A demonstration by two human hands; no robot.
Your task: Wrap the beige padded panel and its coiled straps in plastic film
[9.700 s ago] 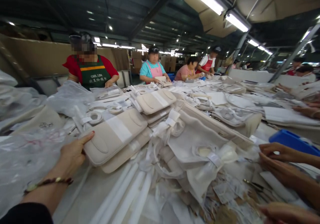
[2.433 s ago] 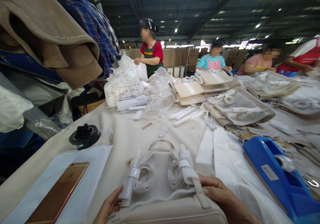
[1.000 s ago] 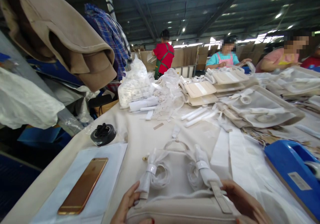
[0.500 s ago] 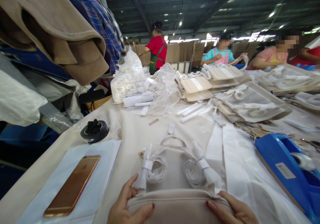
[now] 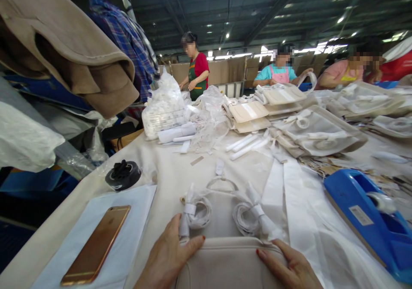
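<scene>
A beige handbag (image 5: 230, 263) lies on the table right in front of me, its lower part cut off by the bottom edge of the view. My left hand (image 5: 170, 252) grips its left upper corner, thumb over the front and fingers behind. On the opposite corner my right hand (image 5: 286, 263) holds the bag the same way. Behind the bag's top edge lie two coiled straps wrapped in white, the left coil (image 5: 201, 211) and the right coil (image 5: 247, 218). A thin top handle (image 5: 222, 181) arches beyond them, with a white tag (image 5: 219, 167) at its far side.
A phone (image 5: 98, 241) rests on pale sheets (image 5: 141, 207) at left, near a black tape roll (image 5: 122, 175). To the right stands a blue tape dispenser (image 5: 370, 229). Stacked beige bags (image 5: 317, 130) and plastic wrap (image 5: 209, 130) fill the far side, where several people work.
My hands and the bag sit slightly higher in view, with the left hand shifted inward. The person in red and green has turned to face the table.
</scene>
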